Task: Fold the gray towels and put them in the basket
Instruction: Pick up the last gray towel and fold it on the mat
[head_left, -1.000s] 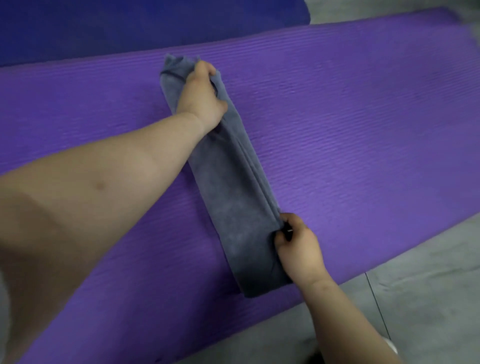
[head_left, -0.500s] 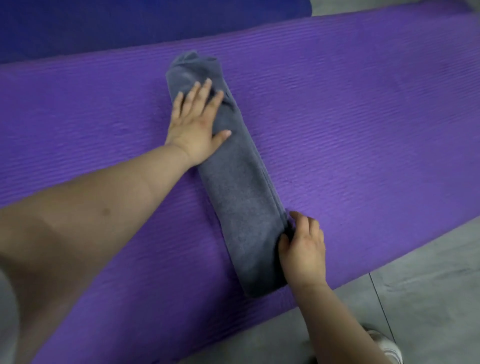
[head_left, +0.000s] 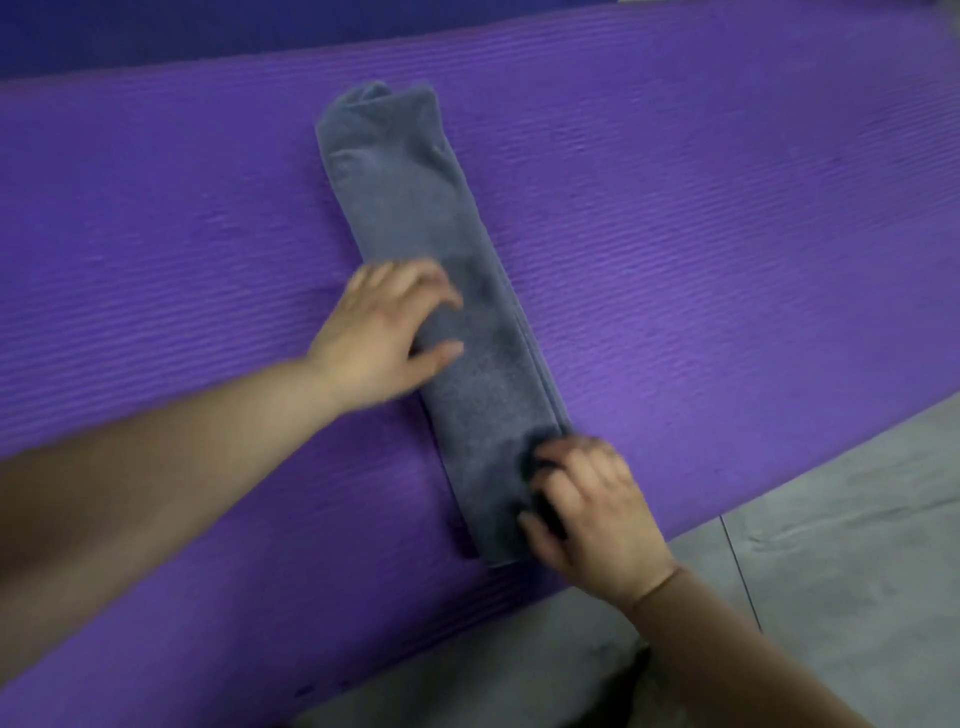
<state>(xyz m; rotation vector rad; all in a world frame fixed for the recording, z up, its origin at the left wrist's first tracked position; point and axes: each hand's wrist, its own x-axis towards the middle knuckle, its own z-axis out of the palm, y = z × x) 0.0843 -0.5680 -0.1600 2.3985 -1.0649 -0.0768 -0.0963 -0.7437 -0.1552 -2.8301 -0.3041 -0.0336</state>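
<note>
Looking down through the head camera, I see the gray towel (head_left: 415, 218) folded into a long narrow strip, lying slantwise on the purple mat (head_left: 701, 234) with its near end close to the mat's edge by the gray floor (head_left: 857, 571). My left hand (head_left: 382, 332) rests on the strip's left edge about halfway along, fingers spread and loosely straight, holding nothing. My right hand (head_left: 592, 514) sits at the near end on the right edge with its fingers curled against the cloth, but blur keeps me from telling whether they actually pinch it.
</note>
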